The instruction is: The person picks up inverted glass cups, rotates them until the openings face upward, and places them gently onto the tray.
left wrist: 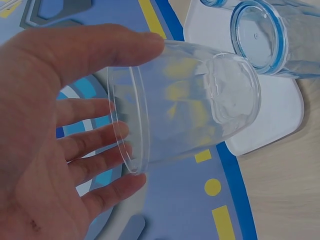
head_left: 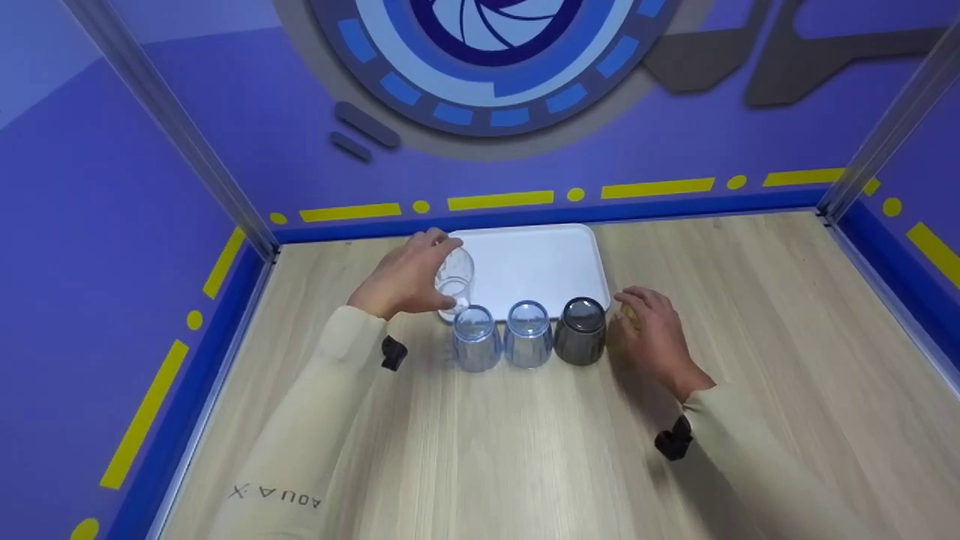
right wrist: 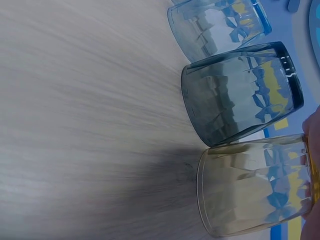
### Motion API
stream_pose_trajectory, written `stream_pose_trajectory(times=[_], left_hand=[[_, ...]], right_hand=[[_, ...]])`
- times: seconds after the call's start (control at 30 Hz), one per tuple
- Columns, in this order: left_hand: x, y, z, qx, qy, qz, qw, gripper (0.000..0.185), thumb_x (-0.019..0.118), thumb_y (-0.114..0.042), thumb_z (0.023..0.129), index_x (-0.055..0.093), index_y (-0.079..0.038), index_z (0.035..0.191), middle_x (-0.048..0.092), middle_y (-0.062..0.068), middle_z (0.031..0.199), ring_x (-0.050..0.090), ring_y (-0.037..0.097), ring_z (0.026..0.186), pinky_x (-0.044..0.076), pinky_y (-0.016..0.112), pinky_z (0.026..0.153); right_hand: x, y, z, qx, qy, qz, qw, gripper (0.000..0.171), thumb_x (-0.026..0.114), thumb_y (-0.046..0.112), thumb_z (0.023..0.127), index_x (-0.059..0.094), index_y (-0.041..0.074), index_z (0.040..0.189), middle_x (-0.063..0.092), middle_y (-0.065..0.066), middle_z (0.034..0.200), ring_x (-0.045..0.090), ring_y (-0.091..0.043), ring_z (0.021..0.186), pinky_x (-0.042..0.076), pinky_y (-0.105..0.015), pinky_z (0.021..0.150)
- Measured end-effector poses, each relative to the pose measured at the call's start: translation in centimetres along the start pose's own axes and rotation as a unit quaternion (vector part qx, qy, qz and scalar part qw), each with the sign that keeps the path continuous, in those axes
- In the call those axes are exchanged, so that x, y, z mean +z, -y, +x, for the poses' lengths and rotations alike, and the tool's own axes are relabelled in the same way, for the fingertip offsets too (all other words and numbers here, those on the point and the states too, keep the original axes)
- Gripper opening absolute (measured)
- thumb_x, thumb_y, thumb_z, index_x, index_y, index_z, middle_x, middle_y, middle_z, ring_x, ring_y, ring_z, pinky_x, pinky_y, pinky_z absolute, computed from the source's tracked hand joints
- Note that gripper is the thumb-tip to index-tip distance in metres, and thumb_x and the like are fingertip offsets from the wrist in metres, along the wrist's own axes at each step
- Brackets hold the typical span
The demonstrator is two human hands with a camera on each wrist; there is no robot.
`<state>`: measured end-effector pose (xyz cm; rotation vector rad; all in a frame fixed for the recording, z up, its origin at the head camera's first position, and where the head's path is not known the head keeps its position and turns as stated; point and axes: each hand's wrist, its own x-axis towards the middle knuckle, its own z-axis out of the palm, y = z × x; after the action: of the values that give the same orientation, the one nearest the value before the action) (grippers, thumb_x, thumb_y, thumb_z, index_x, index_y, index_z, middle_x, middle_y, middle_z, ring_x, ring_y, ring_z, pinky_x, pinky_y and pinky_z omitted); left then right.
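Observation:
In the head view my left hand (head_left: 405, 279) holds a clear glass (head_left: 454, 271) over the left end of a white tray (head_left: 536, 262). The left wrist view shows that glass upright, thumb on its side and fingertips along its rim. My right hand (head_left: 658, 341) grips an upside-down amber glass (right wrist: 250, 187) by its base, mostly hidden by the hand from above. Beside the amber glass stands a dark grey glass (head_left: 580, 341), upside down. Two light blue glasses, the left one (head_left: 476, 345) and the middle one (head_left: 529, 341), continue the row, also upside down.
The row of glasses stands along the tray's front edge on a wood-grain table (head_left: 510, 465). Behind the tray rises a purple printed wall (head_left: 420, 172). Further panels with metal corner posts (head_left: 180, 142) enclose the table at left and right.

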<state>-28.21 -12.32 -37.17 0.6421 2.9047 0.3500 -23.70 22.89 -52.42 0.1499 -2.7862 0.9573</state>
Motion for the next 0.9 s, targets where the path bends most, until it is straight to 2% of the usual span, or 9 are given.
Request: stream_pose_trajectory(times=[0.57, 0.9], left_hand=[[0.5, 0.6, 1.3, -0.02, 0.003, -0.005, 0.9998, 0.085, 0.081, -0.032, 0.077, 0.038, -0.02, 0.149, 0.036, 0.009, 0.152, 0.037, 0.029, 0.136, 0.038, 0.05, 0.111], [1.1, 0.9, 2.4, -0.031, 0.005, -0.005, 0.9995, 0.085, 0.081, -0.032, 0.077, 0.037, -0.02, 0.149, 0.035, 0.009, 0.152, 0.035, 0.029, 0.137, 0.035, 0.051, 0.113]], right_hand=[[-0.2, -0.2, -0.1, -0.028, -0.001, -0.016, 0.999, 0.035, 0.053, 0.014, 0.099, 0.056, 0.001, 0.131, 0.05, -0.015, 0.137, 0.04, -0.034, 0.133, 0.034, -0.052, 0.111], [-0.2, 0.0, -0.2, -0.025, -0.011, -0.01, 1.0, 0.034, 0.054, 0.014, 0.099, 0.057, 0.004, 0.131, 0.05, -0.013, 0.136, 0.041, -0.03, 0.132, 0.036, -0.049, 0.111]])
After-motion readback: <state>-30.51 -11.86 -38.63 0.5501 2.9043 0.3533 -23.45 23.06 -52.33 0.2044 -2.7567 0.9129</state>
